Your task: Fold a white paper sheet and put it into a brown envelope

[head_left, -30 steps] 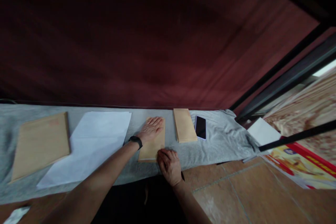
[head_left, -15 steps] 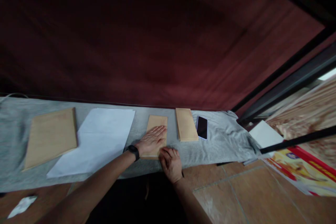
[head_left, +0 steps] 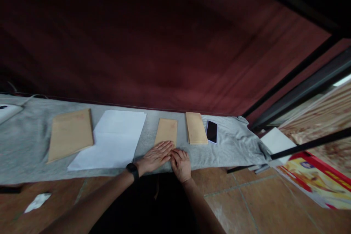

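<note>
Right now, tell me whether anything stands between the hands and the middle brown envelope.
Nothing visible does. The left hand lies on the brown envelope, the right hand at its near right corner. The white paper lies apart, to the left.

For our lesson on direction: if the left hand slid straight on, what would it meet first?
Probably the right hand, close beside the left hand; contact is unclear. Beyond lies the brown packet near the phone.

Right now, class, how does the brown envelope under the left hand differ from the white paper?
The brown envelope is narrow; the white paper is much larger.
The envelope is tan with a faint reddish mark; the paper looks plain.
The left hand covers the envelope's near part; neither hand covers the paper.
Both lie flat on grey cloth.
</note>
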Demonstrator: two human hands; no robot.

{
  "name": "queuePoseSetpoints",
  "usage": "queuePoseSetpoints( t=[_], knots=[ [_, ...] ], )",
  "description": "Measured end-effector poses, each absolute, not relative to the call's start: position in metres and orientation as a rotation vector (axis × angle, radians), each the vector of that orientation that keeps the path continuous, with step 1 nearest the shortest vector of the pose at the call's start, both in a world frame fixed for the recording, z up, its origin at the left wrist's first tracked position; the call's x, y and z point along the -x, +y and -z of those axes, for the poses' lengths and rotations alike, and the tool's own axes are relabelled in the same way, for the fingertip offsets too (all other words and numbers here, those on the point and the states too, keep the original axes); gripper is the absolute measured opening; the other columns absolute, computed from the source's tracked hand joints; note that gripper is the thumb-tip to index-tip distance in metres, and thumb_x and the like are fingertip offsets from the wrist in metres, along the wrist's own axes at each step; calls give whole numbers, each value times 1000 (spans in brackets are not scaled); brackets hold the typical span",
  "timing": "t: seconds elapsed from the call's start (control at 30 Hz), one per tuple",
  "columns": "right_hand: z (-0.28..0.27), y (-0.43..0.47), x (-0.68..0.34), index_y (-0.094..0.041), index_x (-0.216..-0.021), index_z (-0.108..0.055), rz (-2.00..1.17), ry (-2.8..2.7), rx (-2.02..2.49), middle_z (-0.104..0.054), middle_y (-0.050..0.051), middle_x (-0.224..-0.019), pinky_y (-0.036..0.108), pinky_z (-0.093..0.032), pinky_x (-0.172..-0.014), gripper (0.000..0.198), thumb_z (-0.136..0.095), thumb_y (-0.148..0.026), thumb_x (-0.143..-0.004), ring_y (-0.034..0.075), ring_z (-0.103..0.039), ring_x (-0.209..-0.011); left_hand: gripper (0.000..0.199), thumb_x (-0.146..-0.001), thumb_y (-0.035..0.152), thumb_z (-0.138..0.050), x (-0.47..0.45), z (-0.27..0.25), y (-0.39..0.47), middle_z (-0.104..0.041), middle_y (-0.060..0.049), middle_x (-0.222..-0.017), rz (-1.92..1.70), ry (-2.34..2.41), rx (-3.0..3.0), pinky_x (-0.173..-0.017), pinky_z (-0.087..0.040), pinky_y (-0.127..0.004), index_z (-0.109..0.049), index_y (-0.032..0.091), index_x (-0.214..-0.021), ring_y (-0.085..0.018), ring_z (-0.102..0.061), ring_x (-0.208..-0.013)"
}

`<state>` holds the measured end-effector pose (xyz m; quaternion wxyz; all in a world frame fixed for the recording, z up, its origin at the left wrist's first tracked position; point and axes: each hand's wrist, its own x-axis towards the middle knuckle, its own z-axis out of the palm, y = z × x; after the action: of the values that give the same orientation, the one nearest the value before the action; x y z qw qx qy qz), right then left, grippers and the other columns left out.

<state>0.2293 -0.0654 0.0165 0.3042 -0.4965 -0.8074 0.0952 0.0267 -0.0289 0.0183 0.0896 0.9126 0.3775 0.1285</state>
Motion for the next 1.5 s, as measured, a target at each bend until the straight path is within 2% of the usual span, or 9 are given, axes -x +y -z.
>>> queuePoseSetpoints(
  t=[0.1, 0.23, 0.5, 0.7, 0.8, 0.93, 1.2, 1.4, 1.5],
  knots=[
    [-16, -66, -230, -24, -124, -65, -248, -2141, 1319, -67, 6, -122, 40, -43, -97, 32, -51, -18, -96, 23, -58, -111, 59, -104, 47, -29, -22, -21, -45, -31, -6, -163, -364, 1140, -2706, -123, -21, -37, -22, 22, -157, -17, -27, -150],
    [-14, -69, -232, -22, -127, -64, -253, -2166, 1316, -66, 7, -125, 40, -43, -99, 34, -50, -18, -96, 23, -58, -114, 59, -103, 48, -31, -14, -19, -65, -32, -7, -162, -342, 1183, -2691, -122, -24, -38, -25, 23, -156, -19, -29, -149],
    [-25, -52, -238, -22, -129, -64, -396, -2156, 1260, -66, 6, -130, 39, -45, -106, 36, -41, -21, -100, 20, -58, -122, 59, -102, 45, -38, -4, -14, -85, -36, -8, -160, -489, 1242, -2719, -120, -31, -39, -28, 23, -156, -20, -36, -146],
    [-35, -11, -212, -23, -148, -46, -363, -2460, 1104, -48, 4, -153, 40, -32, -120, 46, -37, -35, -105, 18, -39, -144, 60, -99, 44, -44, -6, -17, -88, -45, -10, -155, -599, 1274, -2745, -118, -36, -42, -33, 22, -154, -23, -43, -142],
    [-30, 6, -195, -28, -147, -47, -299, -2576, 1103, -42, 1, -156, 42, -30, -121, 44, -35, -36, -106, 18, -37, -145, 60, -98, 44, -46, -7, -18, -90, -48, -11, -153, -594, 1274, -2747, -117, -38, -43, -35, 21, -153, -24, -45, -141],
    [-23, 29, -181, -30, -146, -49, -244, -2600, 1143, -41, 1, -157, 43, -30, -120, 42, -37, -37, -106, 20, -37, -146, 64, -98, 42, -48, -6, -17, -90, -44, -10, -156, -543, 1272, -2725, -119, -36, -43, -30, 21, -155, -24, -41, -144],
    [-18, 71, -172, -29, -151, -42, -219, -2567, 1247, -39, 1, -158, 45, -25, -122, 46, -35, -38, -106, 21, -34, -147, 69, -98, 45, -48, -6, -13, -88, -35, -10, -161, -500, 1258, -2680, -120, -32, -44, -22, 22, -157, -24, -35, -147],
    [-18, 89, -169, -19, -151, -42, -208, -2476, 1408, -35, 10, -160, 50, -23, -121, 49, -32, -36, -106, 26, -30, -149, 70, -98, 44, -48, -7, -20, -89, -33, -10, -161, -511, 1235, -2666, -120, -32, -44, -21, 21, -158, -25, -33, -148],
    [-17, 89, -170, -19, -153, -38, -217, -2472, 1429, -32, 11, -161, 50, -22, -121, 51, -31, -37, -106, 26, -26, -150, 69, -98, 43, -49, -8, -23, -90, -31, -10, -162, -497, 1233, -2650, -121, -30, -44, -21, 22, -157, -25, -31, -149]
  ],
)
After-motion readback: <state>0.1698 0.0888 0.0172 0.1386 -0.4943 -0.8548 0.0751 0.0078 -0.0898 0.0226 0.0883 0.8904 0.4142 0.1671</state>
